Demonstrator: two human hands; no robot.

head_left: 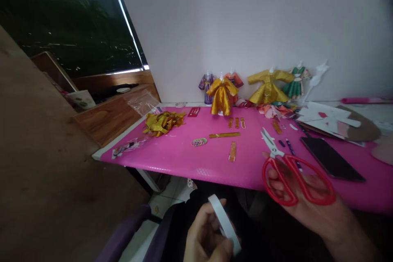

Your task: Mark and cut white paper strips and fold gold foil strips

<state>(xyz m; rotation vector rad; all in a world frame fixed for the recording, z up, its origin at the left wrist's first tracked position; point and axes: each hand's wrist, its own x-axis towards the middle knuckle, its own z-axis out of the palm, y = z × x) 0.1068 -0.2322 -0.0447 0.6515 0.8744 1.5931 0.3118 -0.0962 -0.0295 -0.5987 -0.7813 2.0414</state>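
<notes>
Low in front of my lap, my left hand (201,231) is closed around a narrow white roll of tape (225,223), its edge turned toward me. Over the front right edge of the table, my right hand (316,213) has its palm up and its fingers curled under a pair of scissors (277,152). The red handles lie across the palm and the blades point away, slightly parted. Beyond the blades are a long gold fabric strip (224,135), a shorter strip (232,151) with white ends and several small gold pieces (236,123).
Small dress forms wear a gold dress (221,96) and a yellow dress (270,86) along the wall. Gold scraps (164,123) are heaped at left on the pink table (178,159). A sequin-covered oval clip (199,142) lies mid-table. A black phone (331,157) and paper cut-outs (328,116) are at right.
</notes>
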